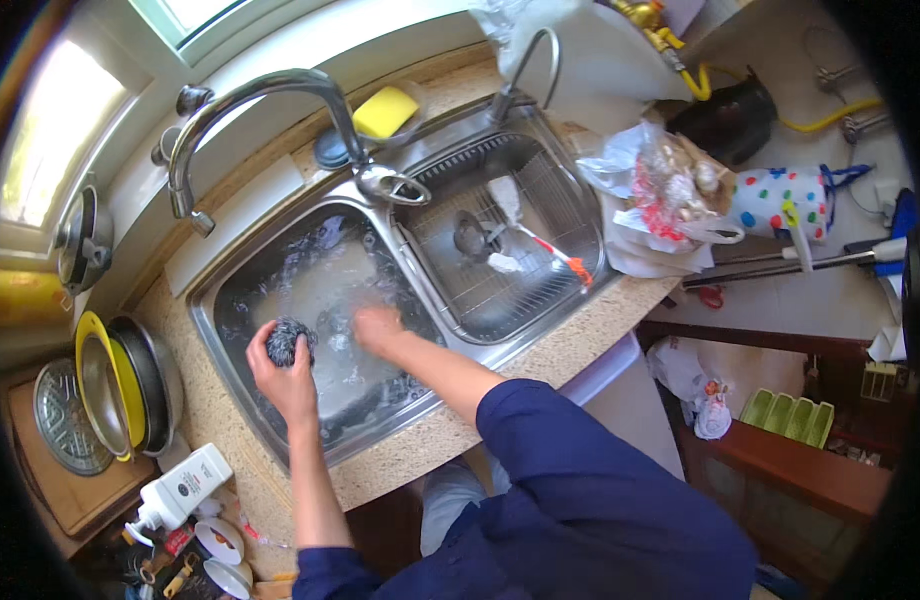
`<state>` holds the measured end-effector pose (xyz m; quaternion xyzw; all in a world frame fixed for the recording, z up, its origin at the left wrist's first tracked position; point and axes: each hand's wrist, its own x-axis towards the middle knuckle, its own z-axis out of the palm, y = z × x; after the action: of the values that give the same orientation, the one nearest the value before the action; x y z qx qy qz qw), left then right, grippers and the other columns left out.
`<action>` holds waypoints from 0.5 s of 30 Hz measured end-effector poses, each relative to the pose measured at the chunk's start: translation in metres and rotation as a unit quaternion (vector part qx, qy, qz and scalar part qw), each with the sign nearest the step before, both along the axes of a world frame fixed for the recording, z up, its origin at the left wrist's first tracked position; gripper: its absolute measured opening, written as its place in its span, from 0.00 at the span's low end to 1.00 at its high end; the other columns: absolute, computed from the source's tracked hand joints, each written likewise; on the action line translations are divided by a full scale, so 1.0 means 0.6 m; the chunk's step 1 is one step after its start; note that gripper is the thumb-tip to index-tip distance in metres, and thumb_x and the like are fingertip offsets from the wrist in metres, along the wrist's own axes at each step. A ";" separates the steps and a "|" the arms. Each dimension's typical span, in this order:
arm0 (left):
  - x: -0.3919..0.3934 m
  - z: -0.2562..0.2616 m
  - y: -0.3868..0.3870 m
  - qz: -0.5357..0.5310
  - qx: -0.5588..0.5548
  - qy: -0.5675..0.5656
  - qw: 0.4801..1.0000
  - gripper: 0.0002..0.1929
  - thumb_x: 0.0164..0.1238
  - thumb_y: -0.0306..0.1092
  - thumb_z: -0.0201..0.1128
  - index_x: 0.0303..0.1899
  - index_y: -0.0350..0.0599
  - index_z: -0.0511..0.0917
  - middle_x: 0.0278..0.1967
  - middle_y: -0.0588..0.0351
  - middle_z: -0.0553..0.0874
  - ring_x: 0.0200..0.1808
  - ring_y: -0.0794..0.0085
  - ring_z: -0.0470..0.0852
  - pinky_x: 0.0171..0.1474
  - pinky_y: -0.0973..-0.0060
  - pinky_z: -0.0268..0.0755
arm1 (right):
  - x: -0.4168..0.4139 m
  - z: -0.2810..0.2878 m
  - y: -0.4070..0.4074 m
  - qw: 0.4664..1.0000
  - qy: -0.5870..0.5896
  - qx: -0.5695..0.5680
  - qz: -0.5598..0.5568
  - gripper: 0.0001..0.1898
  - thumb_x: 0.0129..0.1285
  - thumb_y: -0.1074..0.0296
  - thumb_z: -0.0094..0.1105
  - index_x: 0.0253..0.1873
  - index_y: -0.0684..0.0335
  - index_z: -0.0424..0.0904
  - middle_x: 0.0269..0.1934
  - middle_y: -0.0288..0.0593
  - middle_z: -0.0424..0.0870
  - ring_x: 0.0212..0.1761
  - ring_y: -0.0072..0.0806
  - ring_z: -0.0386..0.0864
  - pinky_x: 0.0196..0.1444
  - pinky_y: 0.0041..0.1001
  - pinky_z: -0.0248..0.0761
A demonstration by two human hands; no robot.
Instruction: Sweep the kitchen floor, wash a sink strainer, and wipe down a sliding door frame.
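Note:
My left hand (287, 379) grips a steel wool scourer (287, 341) above the left sink basin (231, 300). The scourer is a round, dark grey ball of curled metal wire. Cloudy, rippling water (310, 277) stands in that basin. My right hand (377, 324) is at the water near the middle of the basin, blurred by motion, so its fingers and anything in them are unclear. A chrome faucet (261, 82) arches over the basin's far left side. In the right basin (538, 330), a white-headed brush (506, 199) with a red and white handle lies on a wire rack.
A yellow sponge (385, 112) rests behind the faucet. Pans and a yellow-rimmed strainer (92, 330) lean at the left, near a white pump bottle (186, 484). Right of the sink sits a plastic bag of garlic (677, 184). A slim second tap (501, 105) rises behind the right basin.

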<state>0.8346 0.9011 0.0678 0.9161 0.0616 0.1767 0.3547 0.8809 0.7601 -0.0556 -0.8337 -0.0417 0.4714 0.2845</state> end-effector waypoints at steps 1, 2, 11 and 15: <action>0.004 -0.052 0.062 0.028 -0.131 0.195 0.972 0.20 0.51 0.25 0.69 0.48 0.40 0.76 0.44 0.49 0.80 0.47 0.69 0.78 0.52 0.73 0.69 | -0.018 0.017 0.033 0.993 -0.121 -0.007 0.002 0.27 0.50 0.73 0.60 0.58 0.65 0.71 0.66 0.50 0.66 0.68 0.45 0.62 0.64 0.50 0.59; 0.000 -0.059 0.063 0.008 -0.073 0.137 0.988 0.19 0.52 0.24 0.68 0.48 0.39 0.76 0.44 0.50 0.80 0.47 0.69 0.78 0.51 0.73 0.70 | -0.045 0.014 0.031 0.971 -0.235 -0.038 -0.013 0.28 0.48 0.74 0.61 0.58 0.66 0.71 0.67 0.51 0.64 0.69 0.45 0.61 0.66 0.51 0.57; 0.027 0.028 0.024 -0.006 0.048 -0.092 0.995 0.18 0.57 0.22 0.64 0.50 0.38 0.76 0.47 0.52 0.79 0.46 0.70 0.78 0.48 0.74 0.72 | -0.084 0.077 0.031 0.772 -0.582 0.241 -0.087 0.21 0.56 0.69 0.58 0.55 0.68 0.73 0.63 0.56 0.67 0.69 0.46 0.60 0.70 0.50 0.47; 0.031 -0.010 0.047 -0.026 -0.073 -0.005 0.997 0.16 0.55 0.23 0.66 0.46 0.37 0.77 0.46 0.52 0.80 0.45 0.68 0.78 0.53 0.71 0.70 | -0.051 0.062 -0.041 0.861 -0.492 0.125 -0.015 0.21 0.60 0.62 0.58 0.56 0.66 0.73 0.61 0.53 0.70 0.65 0.45 0.66 0.68 0.46 0.54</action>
<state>0.8533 0.9294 0.0620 0.8882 0.0488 0.1668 0.4254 0.8502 0.7358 -0.0183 -0.9152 -0.2224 -0.0138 0.3357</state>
